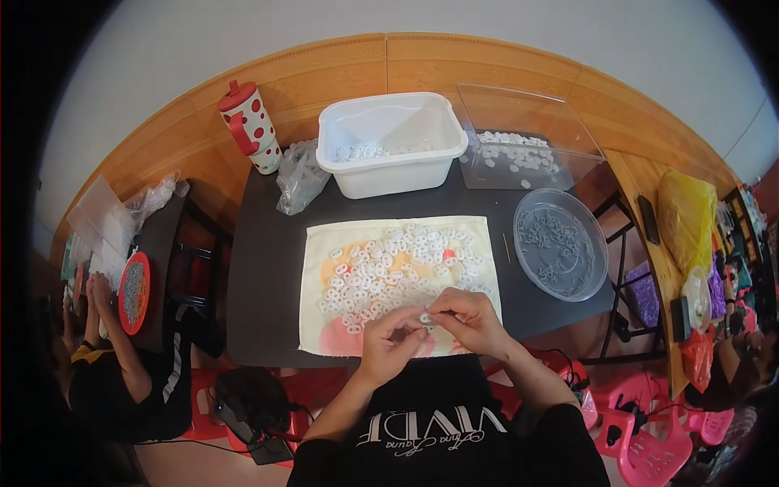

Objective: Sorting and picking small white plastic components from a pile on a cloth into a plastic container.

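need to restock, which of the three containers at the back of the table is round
The clear round plastic dish at the right, holding small pieces. The white plastic tub and the clear plastic box are both rectangular.

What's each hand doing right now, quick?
Left hand: fingers pinched shut on a small white plastic piece.
Right hand: fingertips closed on the same piece, above the cloth.

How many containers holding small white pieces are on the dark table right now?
3: a white tub at back centre, a clear square box to its right, and a round clear dish nearer on the right. Others may be hidden.
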`<act>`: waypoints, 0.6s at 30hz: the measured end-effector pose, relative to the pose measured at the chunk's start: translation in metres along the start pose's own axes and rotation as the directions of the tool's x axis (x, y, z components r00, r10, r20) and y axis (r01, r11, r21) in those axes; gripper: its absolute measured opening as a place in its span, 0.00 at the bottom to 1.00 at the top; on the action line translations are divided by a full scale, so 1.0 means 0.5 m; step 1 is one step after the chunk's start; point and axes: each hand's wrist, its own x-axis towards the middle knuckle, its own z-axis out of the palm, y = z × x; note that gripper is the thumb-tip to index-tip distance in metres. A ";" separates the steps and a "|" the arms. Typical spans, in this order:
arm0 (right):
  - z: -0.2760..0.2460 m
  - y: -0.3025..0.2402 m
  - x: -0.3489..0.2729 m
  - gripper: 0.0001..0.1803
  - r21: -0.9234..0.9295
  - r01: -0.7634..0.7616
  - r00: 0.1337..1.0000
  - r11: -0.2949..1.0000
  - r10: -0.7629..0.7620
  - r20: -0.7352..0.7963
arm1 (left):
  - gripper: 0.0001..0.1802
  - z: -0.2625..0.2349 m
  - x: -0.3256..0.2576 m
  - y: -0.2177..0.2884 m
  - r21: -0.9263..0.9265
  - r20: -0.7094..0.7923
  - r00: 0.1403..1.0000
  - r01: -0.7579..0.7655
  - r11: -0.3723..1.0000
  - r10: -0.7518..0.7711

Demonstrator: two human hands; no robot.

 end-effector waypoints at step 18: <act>-0.002 -0.006 -0.027 0.13 0.195 -0.133 0.991 0.972 0.128 0.035 | 0.18 0.004 0.004 0.004 -0.026 -0.011 1.000 0.027 0.999 -0.027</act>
